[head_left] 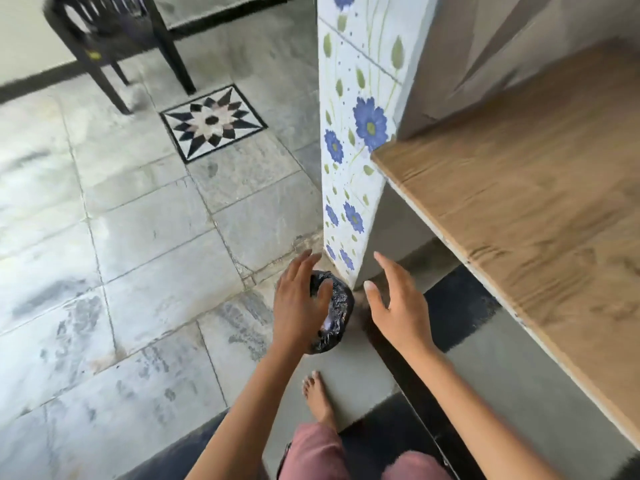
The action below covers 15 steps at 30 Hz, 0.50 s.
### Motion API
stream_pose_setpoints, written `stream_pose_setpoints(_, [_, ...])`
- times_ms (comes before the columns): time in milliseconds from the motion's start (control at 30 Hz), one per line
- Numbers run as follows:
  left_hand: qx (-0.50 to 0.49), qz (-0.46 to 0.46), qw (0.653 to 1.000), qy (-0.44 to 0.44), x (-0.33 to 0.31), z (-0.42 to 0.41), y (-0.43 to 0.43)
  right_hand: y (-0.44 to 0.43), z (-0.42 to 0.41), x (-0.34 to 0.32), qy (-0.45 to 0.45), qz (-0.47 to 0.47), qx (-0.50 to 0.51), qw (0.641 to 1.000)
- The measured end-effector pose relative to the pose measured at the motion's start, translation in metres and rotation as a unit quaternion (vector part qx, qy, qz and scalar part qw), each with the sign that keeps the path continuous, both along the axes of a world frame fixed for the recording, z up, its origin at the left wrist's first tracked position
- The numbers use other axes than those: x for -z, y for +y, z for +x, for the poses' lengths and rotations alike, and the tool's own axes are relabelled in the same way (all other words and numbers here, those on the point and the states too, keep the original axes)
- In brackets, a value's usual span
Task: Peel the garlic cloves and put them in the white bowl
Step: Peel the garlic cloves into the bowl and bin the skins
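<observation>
Bin (pixel 341 304) round, crinkly black plastic; left hand (pixel 299 303) near.

Blue-flowered white tile (pixel 356 133), black-lined bin (pixel 334 313), black-and-white star floor inlay (pixel 213 123).

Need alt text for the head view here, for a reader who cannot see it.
Two open hands, left hand and right hand, reach down toward a black-bagged bin on the floor beside a flower-tiled pillar. A wooden counter is at right.

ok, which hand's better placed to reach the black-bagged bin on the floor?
Left, probably. The left hand hovers open over the bin; the right hand is off to its side, apart.
</observation>
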State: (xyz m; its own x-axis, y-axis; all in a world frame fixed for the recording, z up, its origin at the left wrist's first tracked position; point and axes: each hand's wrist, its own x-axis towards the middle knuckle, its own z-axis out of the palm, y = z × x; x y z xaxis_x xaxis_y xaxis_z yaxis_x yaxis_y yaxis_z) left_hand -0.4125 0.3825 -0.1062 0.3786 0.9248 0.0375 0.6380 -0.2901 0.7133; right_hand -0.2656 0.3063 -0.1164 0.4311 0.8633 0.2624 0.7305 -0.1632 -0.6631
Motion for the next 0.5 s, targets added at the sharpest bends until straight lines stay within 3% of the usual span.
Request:
stream_pose_setpoints(167, [0.056,0.099,0.993,-0.033,-0.057,0.031,-0.071,-0.086,0.029,-0.062,-0.039,0.08,0.049,0.995])
stream_pose_setpoints(333, [0.15,0.124,0.98,-0.034,-0.086,0.093,-0.15,-0.202,0.077,-0.093,-0.084,0.091,0.144,0.982])
stream_pose_setpoints(500, [0.267,0.155,0.951,-0.034,-0.106,0.167,-0.211,-0.3,0.125,-0.1,-0.127,0.091,0.28,0.947])
